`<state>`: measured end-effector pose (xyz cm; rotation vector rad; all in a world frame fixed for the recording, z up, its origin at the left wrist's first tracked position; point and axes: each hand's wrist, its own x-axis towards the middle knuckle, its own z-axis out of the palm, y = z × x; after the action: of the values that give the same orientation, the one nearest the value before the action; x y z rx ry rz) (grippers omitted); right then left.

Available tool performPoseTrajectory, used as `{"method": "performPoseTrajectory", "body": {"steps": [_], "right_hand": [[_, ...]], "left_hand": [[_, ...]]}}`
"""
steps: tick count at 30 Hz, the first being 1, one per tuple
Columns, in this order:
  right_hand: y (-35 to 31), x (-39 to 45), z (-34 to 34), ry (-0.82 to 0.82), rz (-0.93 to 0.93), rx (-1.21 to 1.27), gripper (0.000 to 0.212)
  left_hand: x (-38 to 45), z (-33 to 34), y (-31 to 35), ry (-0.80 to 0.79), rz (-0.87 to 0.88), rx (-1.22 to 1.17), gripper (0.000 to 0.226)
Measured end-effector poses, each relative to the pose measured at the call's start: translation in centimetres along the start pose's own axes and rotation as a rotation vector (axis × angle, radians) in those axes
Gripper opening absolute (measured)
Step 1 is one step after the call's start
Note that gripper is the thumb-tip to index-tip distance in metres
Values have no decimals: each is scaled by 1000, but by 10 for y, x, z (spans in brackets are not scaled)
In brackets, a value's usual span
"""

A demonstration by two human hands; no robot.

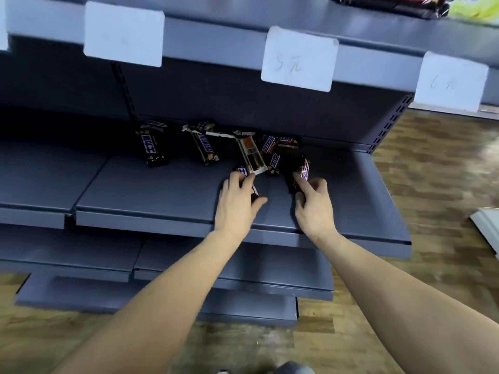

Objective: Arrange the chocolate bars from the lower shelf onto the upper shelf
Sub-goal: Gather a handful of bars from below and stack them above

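Gripping chocolate bars — left hand (237, 201) one, right hand (314, 201) seemingly another — on grey lower shelf (162, 190), wood floor (432, 171) beyond.

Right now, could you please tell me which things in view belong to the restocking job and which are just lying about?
Job:
- chocolate bars on the lower shelf
- bar in left hand
- bar in right hand
- upper shelf

Lying about:
- price tags
- yellow packet
- white panel on floor

White price tags (299, 59) along the shelf edge; wood-pattern floor (432, 184); yellow packet (471, 8) top right
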<state>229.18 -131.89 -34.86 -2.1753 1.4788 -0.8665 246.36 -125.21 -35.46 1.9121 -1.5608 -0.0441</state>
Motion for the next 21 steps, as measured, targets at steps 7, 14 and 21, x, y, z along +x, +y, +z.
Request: {"method": "performPoseTrajectory", "body": {"steps": [7, 14, 21], "right_hand": [[-10, -8, -4, 63, 78, 80, 30], [-5, -8, -21, 108, 305, 342, 24], [-7, -13, -24, -54, 232, 360, 23]], "left_hand": [[-22, -22, 1, -92, -140, -400, 60], [-25, -30, 2, -111, -167, -438, 44], [-19, -26, 7, -114, -173, -322, 44]]}}
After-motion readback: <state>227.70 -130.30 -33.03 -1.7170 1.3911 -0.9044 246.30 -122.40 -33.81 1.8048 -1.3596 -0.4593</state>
